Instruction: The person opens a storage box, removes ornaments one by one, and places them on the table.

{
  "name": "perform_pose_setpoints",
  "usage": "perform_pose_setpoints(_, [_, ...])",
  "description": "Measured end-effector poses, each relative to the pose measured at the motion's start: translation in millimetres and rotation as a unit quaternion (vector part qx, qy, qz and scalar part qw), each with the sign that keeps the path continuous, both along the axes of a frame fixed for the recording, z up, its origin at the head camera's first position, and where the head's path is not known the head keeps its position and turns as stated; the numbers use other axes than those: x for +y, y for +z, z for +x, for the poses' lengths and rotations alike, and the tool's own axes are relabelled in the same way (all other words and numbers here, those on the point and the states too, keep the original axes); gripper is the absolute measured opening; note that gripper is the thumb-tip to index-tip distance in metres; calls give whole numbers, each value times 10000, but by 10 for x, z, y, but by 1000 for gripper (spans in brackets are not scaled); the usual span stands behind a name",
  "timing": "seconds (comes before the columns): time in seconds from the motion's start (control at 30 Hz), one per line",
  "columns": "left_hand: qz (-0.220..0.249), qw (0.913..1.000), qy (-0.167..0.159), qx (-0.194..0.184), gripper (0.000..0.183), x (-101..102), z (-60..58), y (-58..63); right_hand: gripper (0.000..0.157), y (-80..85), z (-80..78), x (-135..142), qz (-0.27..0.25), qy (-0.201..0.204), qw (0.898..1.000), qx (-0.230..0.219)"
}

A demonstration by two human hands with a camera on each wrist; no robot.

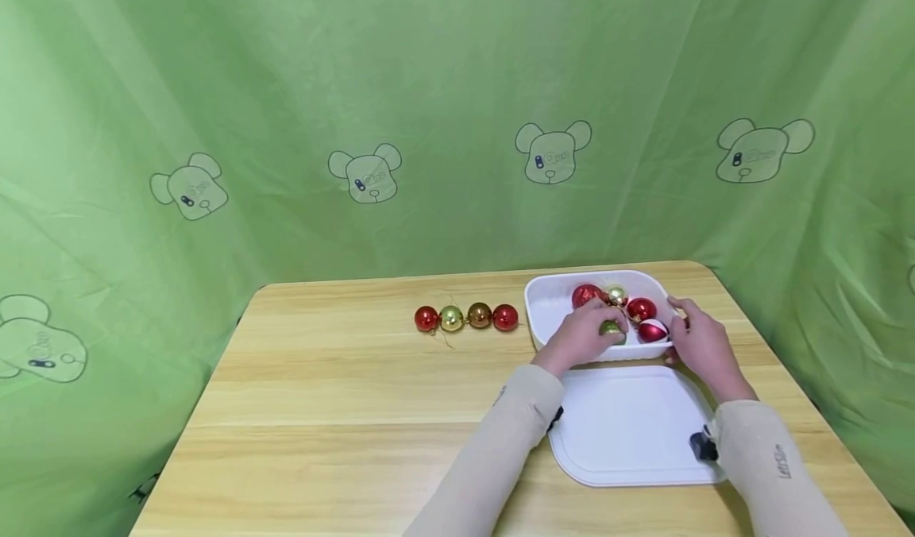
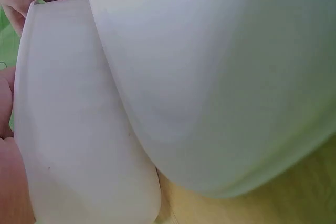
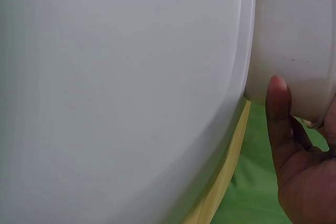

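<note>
My left hand point(image 1: 581, 334) reaches over the near wall of a white plastic box point(image 1: 545, 314), its fingers curled round a green glittery Christmas bauble point(image 1: 611, 329). At the box's right end my right hand point(image 1: 704, 348) grips the rim and corner; in the right wrist view one finger point(image 3: 278, 95) lies against the outer wall. Also inside the box are red baubles point(image 1: 641, 309), a gold one point(image 1: 615, 295) and a red-and-white one point(image 1: 653, 330). The left wrist view shows mostly the box's outer side point(image 2: 79, 103), with the bauble hidden.
A white lid point(image 1: 636, 426) lies flat just in front of the box, beneath my forearms. Left of the box, a red point(image 1: 426, 318), a gold point(image 1: 451, 318), a bronze point(image 1: 480, 314) and another red bauble point(image 1: 505, 317) form a row on the wooden table point(image 1: 322, 410). Green curtains point(image 1: 457, 227) surround it.
</note>
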State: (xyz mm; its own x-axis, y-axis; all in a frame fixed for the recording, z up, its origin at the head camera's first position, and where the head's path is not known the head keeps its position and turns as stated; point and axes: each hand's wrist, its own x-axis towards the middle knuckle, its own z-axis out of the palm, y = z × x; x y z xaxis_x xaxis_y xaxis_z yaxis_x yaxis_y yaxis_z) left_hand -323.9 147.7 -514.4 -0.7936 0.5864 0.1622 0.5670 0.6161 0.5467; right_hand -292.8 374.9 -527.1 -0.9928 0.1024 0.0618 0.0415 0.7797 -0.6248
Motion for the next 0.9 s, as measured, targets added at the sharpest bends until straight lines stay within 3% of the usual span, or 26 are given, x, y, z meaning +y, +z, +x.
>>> perform_pose_setpoints(0.53, [1009, 9947, -180, 107, 18, -80, -2, 25, 54, -6, 10, -3, -105, -31, 9999, -37])
perform_pose_setpoints(0.9, [1697, 9853, -204, 5, 20, -328, -20, 113, 55, -1, -1, -12, -99, -16, 9997, -205])
